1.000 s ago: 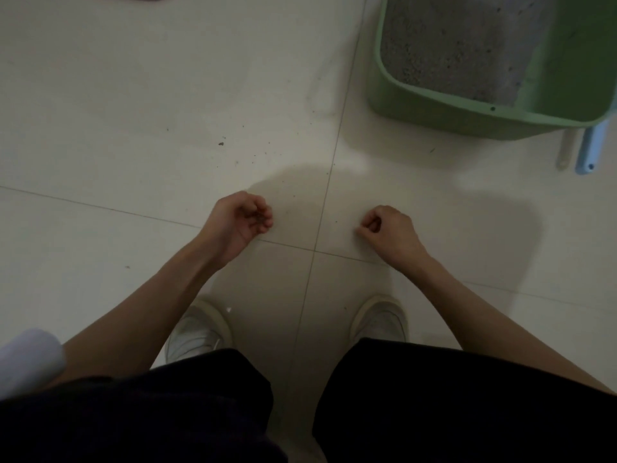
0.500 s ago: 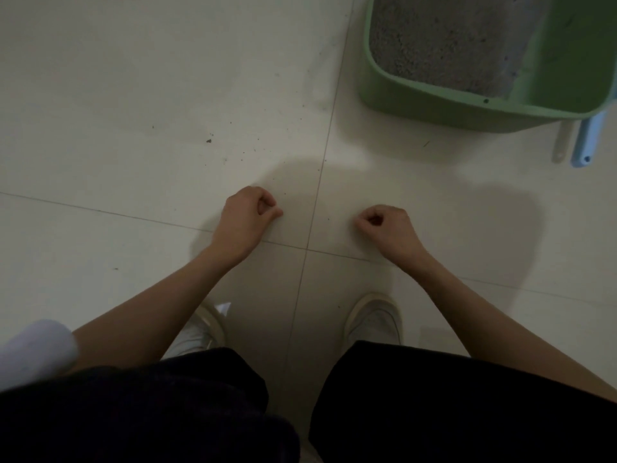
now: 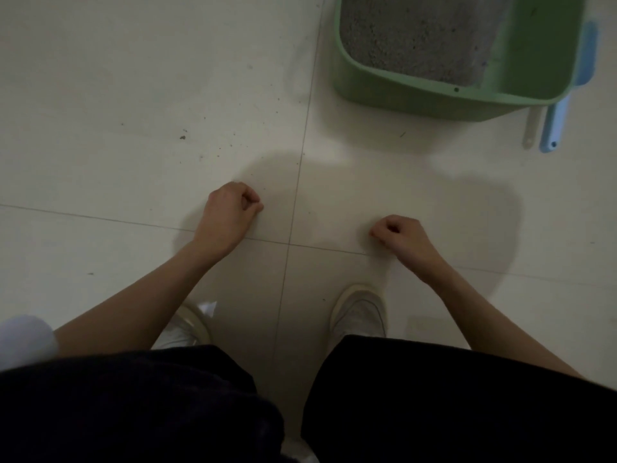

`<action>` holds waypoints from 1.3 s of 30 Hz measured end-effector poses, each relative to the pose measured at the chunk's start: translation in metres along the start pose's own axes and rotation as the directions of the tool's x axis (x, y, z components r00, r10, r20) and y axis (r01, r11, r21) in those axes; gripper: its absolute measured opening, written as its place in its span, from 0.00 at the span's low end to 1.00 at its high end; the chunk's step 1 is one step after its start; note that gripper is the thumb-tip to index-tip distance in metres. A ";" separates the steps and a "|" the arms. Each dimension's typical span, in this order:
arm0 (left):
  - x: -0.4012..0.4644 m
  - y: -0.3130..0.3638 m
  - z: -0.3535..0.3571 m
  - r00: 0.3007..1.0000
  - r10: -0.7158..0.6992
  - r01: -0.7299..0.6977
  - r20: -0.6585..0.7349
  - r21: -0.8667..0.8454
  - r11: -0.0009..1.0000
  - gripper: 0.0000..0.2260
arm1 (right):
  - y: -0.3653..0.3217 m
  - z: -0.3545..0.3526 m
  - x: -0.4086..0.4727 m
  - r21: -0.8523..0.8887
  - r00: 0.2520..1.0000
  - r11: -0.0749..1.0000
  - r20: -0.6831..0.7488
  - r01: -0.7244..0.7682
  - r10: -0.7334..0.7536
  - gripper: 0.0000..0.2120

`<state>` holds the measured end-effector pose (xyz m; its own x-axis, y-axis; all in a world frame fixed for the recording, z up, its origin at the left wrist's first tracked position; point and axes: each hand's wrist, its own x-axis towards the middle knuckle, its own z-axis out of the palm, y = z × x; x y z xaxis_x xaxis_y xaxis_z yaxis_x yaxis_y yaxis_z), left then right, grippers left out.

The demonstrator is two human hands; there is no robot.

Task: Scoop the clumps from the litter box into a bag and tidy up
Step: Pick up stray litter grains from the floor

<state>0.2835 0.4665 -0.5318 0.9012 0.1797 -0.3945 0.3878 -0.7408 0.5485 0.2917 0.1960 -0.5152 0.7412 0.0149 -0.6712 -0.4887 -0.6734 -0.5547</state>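
Pale tiled floor [image 3: 133, 78] everywhere, with the green litter box [image 3: 417, 101] of grey litter sitting top right and a blue scoop [image 3: 556, 125] tucked against its right side. Left hand [image 3: 230, 212] and right hand [image 3: 400, 235] both hover low, fingers curled into loose fists, nothing in them.

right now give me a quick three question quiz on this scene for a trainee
1. True or false: the left hand holds the scoop.
2. What fills the green litter box?
3. The scoop's blue handle lies: A) inside the box, B) on the floor at the box's right corner, C) between the shoes.

Key:
1. False. Both the left hand and the right hand are curled over the tiles, and no tool shows in either.
2. Grey litter.
3. B.
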 end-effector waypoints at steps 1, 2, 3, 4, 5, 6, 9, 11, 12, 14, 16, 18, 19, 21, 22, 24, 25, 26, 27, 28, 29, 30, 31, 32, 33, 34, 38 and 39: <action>0.000 0.001 0.000 1.000 0.010 -0.010 0.008 0.012 1.000 0.05 | 0.003 0.002 -0.003 -0.135 0.999 0.990 0.001 0.039 -0.039 0.08; 0.001 0.001 0.000 1.000 0.012 -0.012 0.019 0.022 1.000 0.05 | 0.004 0.004 -0.006 -0.215 0.998 0.975 -0.001 0.059 -0.061 0.06; 0.001 0.001 0.000 0.999 0.008 -0.009 0.038 0.028 1.000 0.05 | 0.006 0.007 -0.008 -0.257 0.997 0.964 -0.007 0.069 -0.074 0.04; 0.002 0.001 -0.001 0.998 0.005 -0.007 0.060 0.035 0.999 0.05 | 0.007 0.010 -0.009 -0.278 0.997 0.958 -0.016 0.074 -0.081 0.05; 0.003 0.001 -0.001 0.997 0.006 -0.010 0.083 0.043 0.999 0.06 | 0.009 0.013 -0.010 -0.295 0.995 0.952 -0.023 0.081 -0.092 0.06; 0.004 0.000 -0.002 0.995 0.009 -0.015 0.104 0.050 0.999 0.06 | 0.010 0.016 -0.011 -0.313 0.994 0.945 -0.023 0.094 -0.106 0.07; 0.003 0.002 -0.004 0.995 -0.012 0.010 0.100 0.019 1.000 0.04 | 0.013 0.023 -0.015 -0.361 0.989 0.923 -0.010 0.131 -0.144 0.07; 0.002 0.000 -0.006 0.991 -0.117 0.126 0.067 -0.156 0.980 0.02 | 0.015 0.025 -0.017 -0.372 0.988 0.918 -0.017 0.138 -0.155 0.07; 0.003 -0.002 -0.008 0.982 -0.177 0.189 0.069 -0.296 0.936 0.03 | 0.014 0.026 -0.017 -0.382 0.987 0.913 -0.017 0.143 -0.161 0.07; 0.005 -0.007 -0.013 0.961 -0.261 0.270 0.093 -0.528 0.805 0.07 | 0.013 0.027 -0.018 -0.405 0.985 0.901 -0.009 0.154 -0.172 0.07; 0.007 -0.011 -0.016 0.949 -0.294 0.299 0.112 -0.613 0.732 0.08 | 0.012 0.027 -0.018 -0.421 0.984 0.892 -0.004 0.161 -0.180 0.06; 0.007 -0.011 -0.015 0.949 -0.286 0.302 0.134 -0.651 0.696 0.08 | 0.011 0.028 -0.017 -0.421 0.985 0.894 -0.011 0.153 -0.173 0.06; 0.007 -0.010 -0.014 0.950 -0.278 0.301 0.143 -0.666 0.683 0.08 | 0.011 0.028 -0.017 -0.418 0.986 0.897 -0.015 0.146 -0.167 0.06; 0.007 -0.009 -0.012 0.948 -0.274 0.306 0.160 -0.684 0.662 0.08 | 0.010 0.029 -0.017 -0.408 0.987 0.903 -0.026 0.132 -0.156 0.06; 0.007 -0.008 -0.012 0.947 -0.277 0.312 0.166 -0.688 0.655 0.08 | 0.010 0.030 -0.017 -0.406 0.989 0.906 -0.032 0.122 -0.148 0.07; 0.008 -0.008 -0.012 0.941 -0.299 0.322 0.157 -0.689 0.649 0.10 | 0.009 0.030 -0.018 -0.412 0.989 0.905 -0.045 0.108 -0.138 0.08; 0.008 -0.008 -0.012 0.936 -0.321 0.327 0.142 -0.688 0.648 0.11 | 0.009 0.030 -0.017 -0.417 0.989 0.903 -0.050 0.105 -0.138 0.08; 0.009 -0.007 -0.013 0.930 -0.346 0.333 0.126 -0.690 0.643 0.12 | 0.008 0.031 -0.017 -0.419 0.989 0.902 -0.054 0.101 -0.136 0.08; 0.009 -0.007 -0.014 0.922 -0.370 0.340 0.112 -0.692 0.637 0.12 | 0.007 0.031 -0.017 -0.416 0.990 0.904 -0.058 0.092 -0.128 0.08; 0.009 -0.007 -0.015 0.916 -0.388 0.348 0.106 -0.692 0.633 0.12 | 0.006 0.032 -0.016 -0.412 0.992 0.908 -0.057 0.080 -0.114 0.08; 0.009 -0.007 -0.015 0.911 -0.398 0.356 0.106 -0.687 0.633 0.12 | 0.004 0.033 -0.016 -0.406 0.994 0.911 -0.055 0.069 -0.100 0.08; 0.009 -0.006 -0.016 0.909 -0.402 0.365 0.112 -0.678 0.638 0.11 | 0.003 0.033 -0.015 -0.398 0.995 0.915 -0.051 0.060 -0.087 0.08; 0.009 -0.006 -0.015 0.908 -0.403 0.374 0.119 -0.664 0.648 0.11 | 0.002 0.033 -0.015 -0.386 0.996 0.921 -0.048 0.051 -0.075 0.08; 0.008 -0.005 -0.015 0.907 -0.402 0.381 0.123 -0.643 0.664 0.10 | 0.001 0.032 -0.015 -0.369 0.997 0.928 -0.046 0.047 -0.068 0.08; 0.008 -0.005 -0.014 0.908 -0.400 0.385 0.122 -0.619 0.684 0.10 | 0.001 0.030 -0.015 -0.351 0.997 0.935 -0.046 0.047 -0.068 0.07; 0.008 -0.006 -0.013 0.912 -0.394 0.382 0.118 -0.597 0.706 0.10 | 0.002 0.029 -0.016 -0.334 0.996 0.941 -0.048 0.051 -0.071 0.07; 0.005 -0.010 -0.009 0.943 -0.326 0.314 0.068 -0.505 0.804 0.06 | 0.006 0.023 -0.018 -0.284 0.995 0.957 -0.062 0.060 -0.081 0.05; 0.004 -0.010 -0.008 0.950 -0.306 0.293 0.054 -0.487 0.823 0.05 | 0.008 0.022 -0.018 -0.275 0.994 0.959 -0.065 0.066 -0.087 0.05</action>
<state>0.2844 0.4802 -0.5326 0.7274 0.3626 -0.5825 0.6771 -0.2418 0.6950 0.2641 0.2062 -0.5184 0.8090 0.0250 -0.5872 -0.2936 -0.8483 -0.4407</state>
